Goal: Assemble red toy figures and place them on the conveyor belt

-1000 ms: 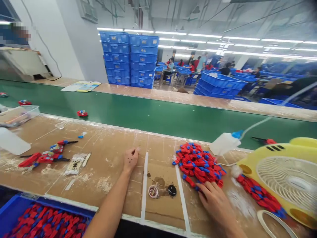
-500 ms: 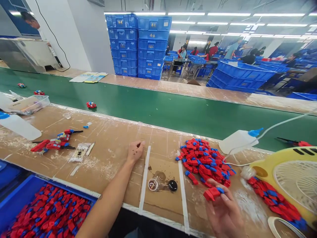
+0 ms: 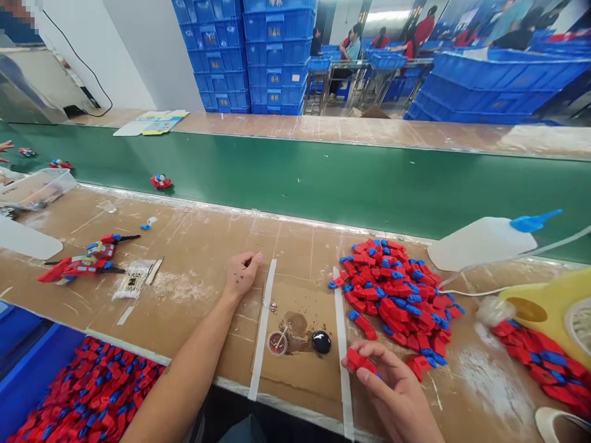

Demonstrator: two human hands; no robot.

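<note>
My right hand (image 3: pixel 390 384) pinches a red toy part (image 3: pixel 361 362) with a bit of blue between thumb and fingers, just right of a white tape strip. Behind it lies a heap of red and blue toy parts (image 3: pixel 392 289). My left hand (image 3: pixel 242 274) rests on the bench as a loose fist; whatever its fingers hold, if anything, is hidden. Between the hands a cardboard sheet (image 3: pixel 300 381) carries a small round dish (image 3: pixel 277 342) with a thin stick in it, and a round black, glossy dish (image 3: pixel 321 341). Dark wet stains surround them.
A green conveyor belt (image 3: pixel 258 166) runs behind the bench, carrying small red toys. White bottles, one with a blue nozzle (image 3: pixel 484 243), stand at both sides. Lower left is a blue bin (image 3: pixel 28 375) of red parts. A yellow fan (image 3: pixel 540 295) and a tape roll (image 3: pixel 561 424) are at right.
My right hand has moved left with the red part, toward the cardboard, and turned it. My left hand stays a fist on the bench. The camera view has tilted downward.
</note>
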